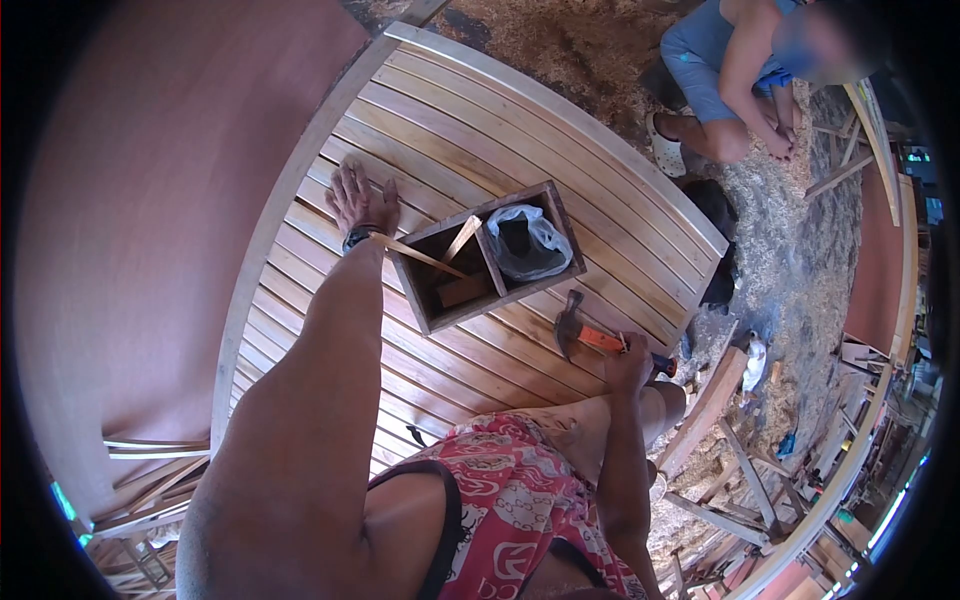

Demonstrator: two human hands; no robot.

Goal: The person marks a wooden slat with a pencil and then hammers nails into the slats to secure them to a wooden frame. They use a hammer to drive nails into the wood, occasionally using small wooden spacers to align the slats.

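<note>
My left hand (362,203) lies flat with its fingers spread on the slatted wooden panel (440,110), just left of a divided wooden box (486,258). One compartment of the box holds thin wood strips (425,254) and a small block (462,291); the other holds a clear plastic bag (528,243) with something dark inside. Near the panel's lower right, my right hand (627,364) is wrapped round the handle of a claw hammer (598,338) with an orange and black handle. The hammer's head lies over the slats, right of the box.
Another person (735,80) crouches beyond the panel at the upper right. A large smooth reddish board (180,220) fills the left side. Wood offcuts (750,475) and a thick plank (703,412) lie on the sawdust-covered ground at the right.
</note>
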